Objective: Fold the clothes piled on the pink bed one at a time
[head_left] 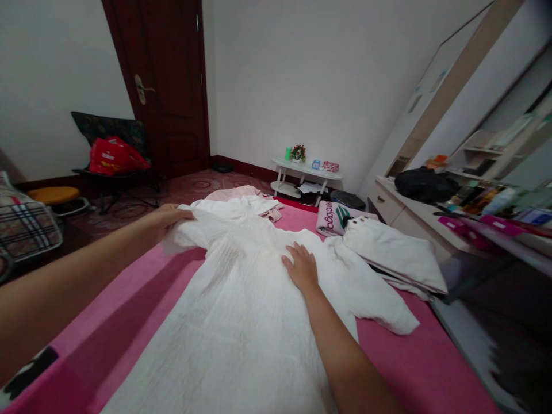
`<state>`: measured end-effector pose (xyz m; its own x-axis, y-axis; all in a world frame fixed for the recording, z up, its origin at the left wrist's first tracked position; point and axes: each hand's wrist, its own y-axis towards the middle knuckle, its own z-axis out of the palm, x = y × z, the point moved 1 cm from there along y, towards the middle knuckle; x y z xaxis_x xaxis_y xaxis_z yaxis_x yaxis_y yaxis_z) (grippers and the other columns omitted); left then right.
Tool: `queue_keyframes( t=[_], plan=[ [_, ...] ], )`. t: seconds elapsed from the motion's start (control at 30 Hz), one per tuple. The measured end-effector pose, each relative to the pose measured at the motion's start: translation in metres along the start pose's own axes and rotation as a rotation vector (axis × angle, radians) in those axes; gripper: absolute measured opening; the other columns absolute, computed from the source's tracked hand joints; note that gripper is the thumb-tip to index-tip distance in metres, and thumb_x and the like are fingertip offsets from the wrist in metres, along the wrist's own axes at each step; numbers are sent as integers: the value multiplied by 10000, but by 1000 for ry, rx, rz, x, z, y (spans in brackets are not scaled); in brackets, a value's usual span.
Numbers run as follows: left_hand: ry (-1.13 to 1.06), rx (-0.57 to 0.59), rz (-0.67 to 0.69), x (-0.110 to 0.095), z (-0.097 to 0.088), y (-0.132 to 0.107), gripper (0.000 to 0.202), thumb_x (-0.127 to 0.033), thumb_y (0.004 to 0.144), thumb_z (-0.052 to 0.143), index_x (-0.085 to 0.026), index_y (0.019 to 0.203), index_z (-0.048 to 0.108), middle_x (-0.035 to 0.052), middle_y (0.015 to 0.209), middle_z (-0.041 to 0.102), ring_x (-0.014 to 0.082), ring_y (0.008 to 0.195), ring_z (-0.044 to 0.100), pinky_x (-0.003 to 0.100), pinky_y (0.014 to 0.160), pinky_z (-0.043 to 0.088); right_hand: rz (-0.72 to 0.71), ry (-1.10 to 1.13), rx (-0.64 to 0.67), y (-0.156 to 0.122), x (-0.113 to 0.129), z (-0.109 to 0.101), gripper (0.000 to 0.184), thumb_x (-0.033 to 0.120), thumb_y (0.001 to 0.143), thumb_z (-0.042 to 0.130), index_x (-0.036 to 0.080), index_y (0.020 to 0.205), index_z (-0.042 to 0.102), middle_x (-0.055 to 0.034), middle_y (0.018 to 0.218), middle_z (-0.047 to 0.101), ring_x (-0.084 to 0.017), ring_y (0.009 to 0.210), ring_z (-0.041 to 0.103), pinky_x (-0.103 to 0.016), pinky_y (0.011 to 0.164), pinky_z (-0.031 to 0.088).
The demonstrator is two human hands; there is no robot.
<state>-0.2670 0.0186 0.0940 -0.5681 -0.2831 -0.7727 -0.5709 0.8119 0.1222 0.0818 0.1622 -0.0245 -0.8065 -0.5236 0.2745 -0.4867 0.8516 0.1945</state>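
A long white textured dress lies spread lengthwise on a pink bed cover. My left hand is closed on the dress's left sleeve near the shoulder, the cloth bunched under the fingers. My right hand lies flat on the chest of the dress, fingers stretched out, pressing the cloth down. The dress's right sleeve spreads out toward the bed's right edge.
A folded white garment and a pink printed item lie at the far right of the bed; pink clothes at its far end. A cluttered dresser stands right, a small white table ahead, a chair with a red bag left.
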Motion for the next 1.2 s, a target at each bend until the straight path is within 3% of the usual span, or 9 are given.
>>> queue_keyframes(
  t=[0.2,0.3,0.37,0.43,0.53,0.67,0.8,1.03,1.2],
  plan=[
    [71,77,123,-107,6,-6,420,-373,739,639,-97,1056,625,50,870,666,199,788,647,279,691,490,31,442,-196,3,-12,-2,386,462,904,444,223,1128,648,-58,1340,554,-200,1275,443,-359,1095,271],
    [-35,468,530,-167,41,-63,540,-396,786,623,-198,1280,536,78,1212,614,241,1042,608,331,825,492,103,723,-333,5,-24,-3,559,539,927,269,163,1175,600,-105,1236,618,-198,1161,553,-335,1001,396],
    [-44,644,726,-182,63,-106,560,-366,809,617,-247,1339,483,56,1288,575,223,1084,594,339,878,482,177,930,-400,6,-31,-3,649,584,915,208,118,1201,557,-146,1196,627,-218,1095,603,-347,910,463],
    [19,666,836,-170,79,-135,479,-327,832,596,-263,1300,521,35,1283,581,202,1097,587,331,938,456,238,1129,-440,6,-37,-3,695,628,890,211,92,1172,552,-184,1186,620,-236,1036,638,-349,828,501],
    [199,575,815,-115,88,-147,397,-296,841,554,-231,1233,575,66,1256,599,220,1129,570,342,983,430,254,1200,-415,6,-38,-5,741,668,869,177,90,1118,568,-199,1133,641,-236,943,677,-341,759,519],
    [434,239,551,-23,68,-137,462,-346,822,519,-197,1260,539,122,1311,550,275,1168,546,385,984,429,196,1019,-280,4,-30,-7,704,656,874,173,126,1089,583,-138,1055,676,-198,862,683,-317,759,511],
    [577,262,190,34,37,-146,598,-516,768,553,-167,1253,530,128,1069,667,299,947,641,363,779,482,113,720,-139,-2,-7,-10,493,598,793,493,182,1018,632,-85,1039,668,-211,923,631,-332,862,465],
    [324,628,60,45,28,-182,333,-507,754,566,-177,770,601,-2,678,575,168,642,537,241,563,342,58,78,32,-10,39,-29,375,376,715,675,153,1016,667,-146,1227,558,-285,1120,518,-343,924,410],
    [84,645,108,4,30,-194,207,-355,800,510,-186,687,472,-35,650,428,116,606,441,213,552,325,143,496,-199,9,40,-48,206,332,736,603,168,843,663,-100,917,676,-264,911,607,-359,838,451]
  ],
)
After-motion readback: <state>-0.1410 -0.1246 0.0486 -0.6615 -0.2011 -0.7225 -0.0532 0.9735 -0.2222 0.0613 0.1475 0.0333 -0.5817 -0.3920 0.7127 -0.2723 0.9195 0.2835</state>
